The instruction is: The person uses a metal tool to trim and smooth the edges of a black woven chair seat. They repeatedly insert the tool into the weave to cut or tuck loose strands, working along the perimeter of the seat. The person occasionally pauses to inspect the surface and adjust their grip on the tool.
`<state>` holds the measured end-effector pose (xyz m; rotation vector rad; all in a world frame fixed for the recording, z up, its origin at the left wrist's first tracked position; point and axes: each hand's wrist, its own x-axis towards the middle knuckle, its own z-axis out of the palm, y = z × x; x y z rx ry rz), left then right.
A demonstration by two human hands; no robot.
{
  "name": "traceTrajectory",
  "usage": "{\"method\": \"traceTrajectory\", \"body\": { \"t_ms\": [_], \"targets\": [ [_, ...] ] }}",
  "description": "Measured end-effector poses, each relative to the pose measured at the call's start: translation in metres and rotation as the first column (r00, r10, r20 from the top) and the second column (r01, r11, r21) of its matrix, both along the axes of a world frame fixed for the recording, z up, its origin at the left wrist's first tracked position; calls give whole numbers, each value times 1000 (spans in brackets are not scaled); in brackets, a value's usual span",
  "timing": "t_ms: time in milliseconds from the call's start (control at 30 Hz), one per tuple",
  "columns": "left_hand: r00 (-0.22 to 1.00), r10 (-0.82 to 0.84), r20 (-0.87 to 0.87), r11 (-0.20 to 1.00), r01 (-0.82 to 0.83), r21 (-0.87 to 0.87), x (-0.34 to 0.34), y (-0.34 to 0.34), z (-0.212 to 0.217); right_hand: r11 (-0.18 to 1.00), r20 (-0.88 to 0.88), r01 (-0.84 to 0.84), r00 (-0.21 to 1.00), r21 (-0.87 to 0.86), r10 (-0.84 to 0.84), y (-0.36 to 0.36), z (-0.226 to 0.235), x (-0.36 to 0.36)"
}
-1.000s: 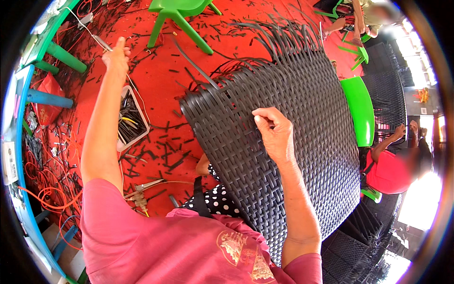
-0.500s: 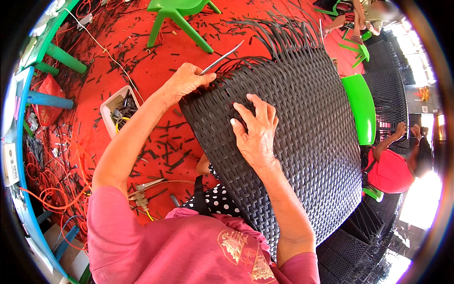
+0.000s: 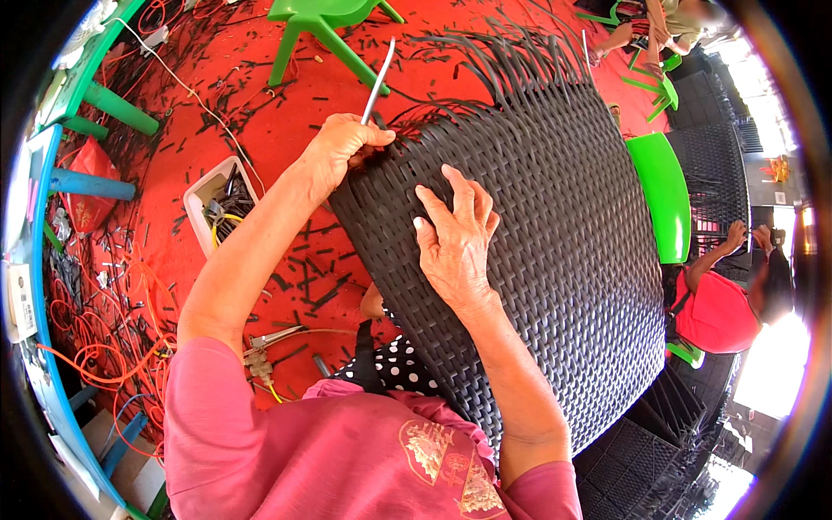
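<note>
A black woven panel (image 3: 537, 234) of flat plastic strips slants across my lap, its loose strip ends (image 3: 511, 65) fanning out at the far edge. My left hand (image 3: 342, 152) is closed at the panel's far left corner. From that fist sticks a slim, slightly curved metal rod (image 3: 379, 82), its tip pointing up and away; its handle is hidden in my fingers. Spread over the weave, my right hand (image 3: 459, 234) lies with fingers apart and holds nothing.
A white bin (image 3: 199, 217) with dark strip pieces stands on the red floor (image 3: 295, 199), among scattered black offcuts. Orange hoses (image 3: 95, 364) coil at the left beside a blue-edged table (image 3: 35, 260). Green stools (image 3: 334, 26) stand around. At the right works a person in red (image 3: 719, 316).
The metal rod has swung from pointing up and right to standing steeper, its tip now farther left and higher. My right hand has slid slightly left and toward the far edge.
</note>
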<state>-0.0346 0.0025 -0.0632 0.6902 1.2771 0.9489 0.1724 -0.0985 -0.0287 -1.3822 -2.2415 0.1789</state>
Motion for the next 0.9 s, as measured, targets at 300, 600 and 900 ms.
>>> {"method": "traceTrajectory", "body": {
  "t_ms": [300, 600, 900],
  "targets": [
    [883, 377, -279, 881, -249, 402, -25, -15, 1, 966, -521, -8, 843, -260, -134, 1, 14, 26],
    [882, -435, 180, 868, 358, 343, 81, -181, 53, 797, -692, -260, 676, -545, -253, -48, 75, 21],
    [731, 467, -498, 502, 244, 830, 45, -120, 50, 810, -691, -4, 524, -586, -498, -24, 103, 54]
  ]
}}
